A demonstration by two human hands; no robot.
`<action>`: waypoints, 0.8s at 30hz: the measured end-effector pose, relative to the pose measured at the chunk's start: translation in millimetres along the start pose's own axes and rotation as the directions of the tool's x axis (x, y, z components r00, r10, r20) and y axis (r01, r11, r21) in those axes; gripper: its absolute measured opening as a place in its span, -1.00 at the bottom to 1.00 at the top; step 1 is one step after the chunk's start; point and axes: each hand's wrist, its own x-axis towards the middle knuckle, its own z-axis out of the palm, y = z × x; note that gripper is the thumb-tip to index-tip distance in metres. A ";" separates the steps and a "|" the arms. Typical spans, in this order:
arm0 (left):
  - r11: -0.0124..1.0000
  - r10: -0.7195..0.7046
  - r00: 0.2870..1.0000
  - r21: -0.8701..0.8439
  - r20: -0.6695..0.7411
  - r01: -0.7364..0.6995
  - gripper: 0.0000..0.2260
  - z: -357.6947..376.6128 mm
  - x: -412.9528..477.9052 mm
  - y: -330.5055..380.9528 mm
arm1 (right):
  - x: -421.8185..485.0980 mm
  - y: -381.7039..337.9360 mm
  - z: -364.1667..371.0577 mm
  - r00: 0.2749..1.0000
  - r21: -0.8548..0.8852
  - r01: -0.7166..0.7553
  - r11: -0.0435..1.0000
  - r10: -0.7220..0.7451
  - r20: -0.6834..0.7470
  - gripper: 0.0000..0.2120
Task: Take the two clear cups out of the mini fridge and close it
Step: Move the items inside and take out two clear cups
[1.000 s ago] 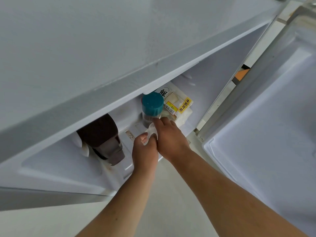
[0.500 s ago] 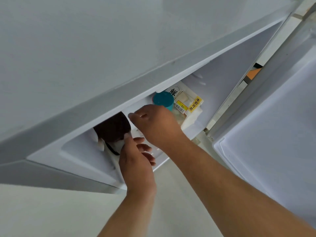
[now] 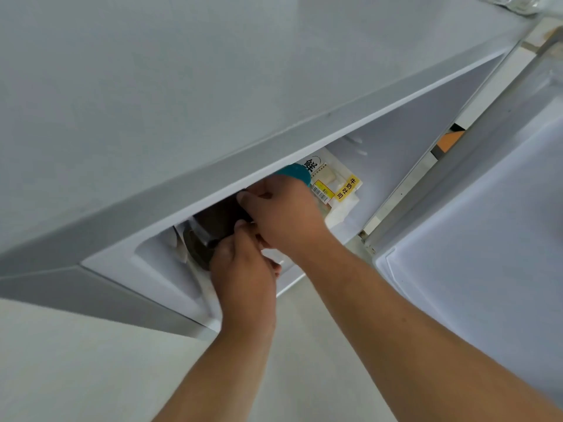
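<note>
I look down over the grey top of the mini fridge (image 3: 213, 86), whose door (image 3: 487, 239) hangs open at the right. Inside on the left stands a cup with dark brown contents (image 3: 213, 220), partly hidden under the fridge's top edge. My left hand (image 3: 243, 278) wraps its lower side with the thumb against it. My right hand (image 3: 283, 214) reaches in from the right, its fingertips curled on the cup's upper part. Just behind my right hand a teal lid (image 3: 297, 173) of a second cup peeks out; its body is hidden.
A bread pack with a yellow label (image 3: 338, 187) leans at the back right of the compartment. The open door's white inner panel fills the right side. Pale floor (image 3: 304, 345) lies below my arms. A clear object (image 3: 515, 3) sits on the fridge top's far corner.
My right hand left the teal-lidded cup and moved left onto the dark cup. My left hand rose and closed against that cup. My view shifted up, hiding more of the interior.
</note>
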 end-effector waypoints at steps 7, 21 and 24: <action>0.982 -0.075 0.990 0.180 0.119 0.053 -0.75 26.9 3.6 -23.8 | 7.5 38.3 -20.8 0.983 -0.012 -0.184 0.983 0.184 -0.021 -0.74; 0.865 -0.150 0.976 0.499 0.161 0.051 -0.78 -20.1 31.7 -78.6 | 30.0 73.0 38.5 0.988 -0.488 -0.096 0.868 0.142 0.058 -0.77; 0.805 -0.085 0.983 0.593 0.162 -0.029 -0.82 -40.0 25.1 -91.0 | 16.2 71.9 36.1 0.999 -0.450 -0.036 0.892 0.037 -0.006 -0.86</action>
